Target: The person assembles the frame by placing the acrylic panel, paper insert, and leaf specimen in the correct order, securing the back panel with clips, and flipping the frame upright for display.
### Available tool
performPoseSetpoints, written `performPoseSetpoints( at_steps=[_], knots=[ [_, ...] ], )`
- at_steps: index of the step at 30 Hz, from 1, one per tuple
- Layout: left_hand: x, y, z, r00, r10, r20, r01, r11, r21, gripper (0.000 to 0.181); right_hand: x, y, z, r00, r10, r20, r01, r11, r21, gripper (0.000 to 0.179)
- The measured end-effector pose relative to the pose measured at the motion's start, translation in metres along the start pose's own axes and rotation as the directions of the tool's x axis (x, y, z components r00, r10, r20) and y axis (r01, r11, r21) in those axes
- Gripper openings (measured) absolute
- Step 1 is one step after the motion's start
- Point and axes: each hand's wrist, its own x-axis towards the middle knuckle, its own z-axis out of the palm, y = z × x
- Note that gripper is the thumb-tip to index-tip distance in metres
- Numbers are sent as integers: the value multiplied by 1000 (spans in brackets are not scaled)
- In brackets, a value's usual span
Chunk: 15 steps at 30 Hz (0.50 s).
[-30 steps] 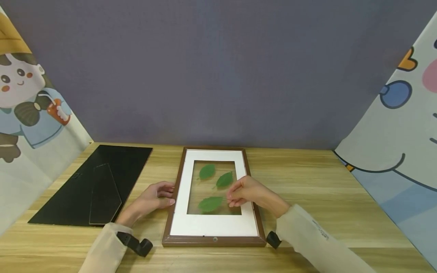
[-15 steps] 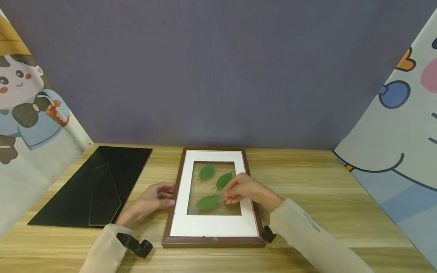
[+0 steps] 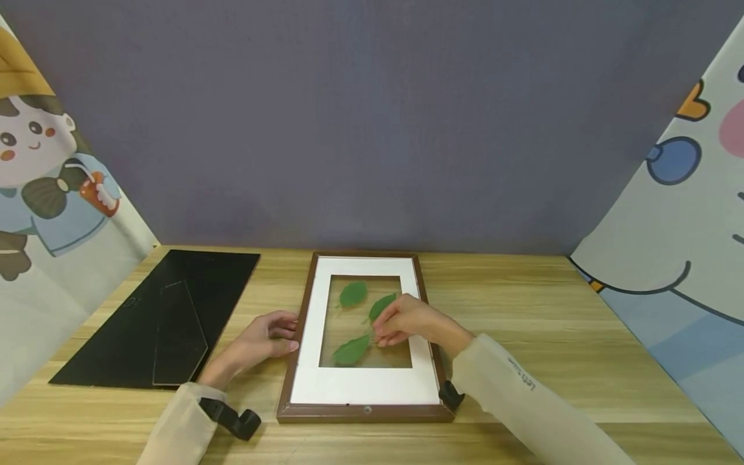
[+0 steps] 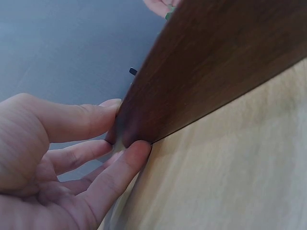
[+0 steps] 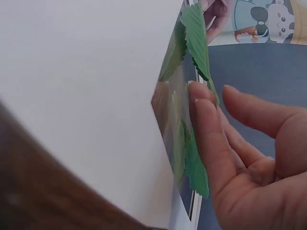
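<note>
Screened-in tabletop booth, plain grey backdrop [image 3: 372, 129], cartoon-printed side panels [image 3: 668, 245], wood-grain table [image 3: 523, 310]

Right hand [image 3: 407, 318]: had shifted leftward in the head view, its fingertips well inside the opening of the white mat [image 3: 366, 387] rather than at its right edge. Lower leaf [image 3: 351, 352], stem at those fingertips: had slid left and turned from nearly level to slanting, stem end toward the upper right. Middle-right leaf [image 3: 380, 305]: had become partly covered. Right sleeve [image 3: 523, 394]: had moved left. Black wrist device [image 3: 450, 395]: had come to overlap the frame's [image 3: 302, 413] lower right corner.
</note>
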Motion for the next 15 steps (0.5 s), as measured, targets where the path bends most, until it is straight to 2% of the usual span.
performPoseSetpoints(
  at_steps=[7, 15],
  knots=[
    [0, 0, 0, 1000, 8, 8, -8, 1000, 1, 59, -7, 0, -9, 1000, -23, 17, 23, 1000, 7, 24],
    [-1, 0, 0, 1000, 0, 7, 0, 1000, 4, 59, -21, 1, -31, 999, -32, -18, 31, 999, -18, 29]
  ],
)
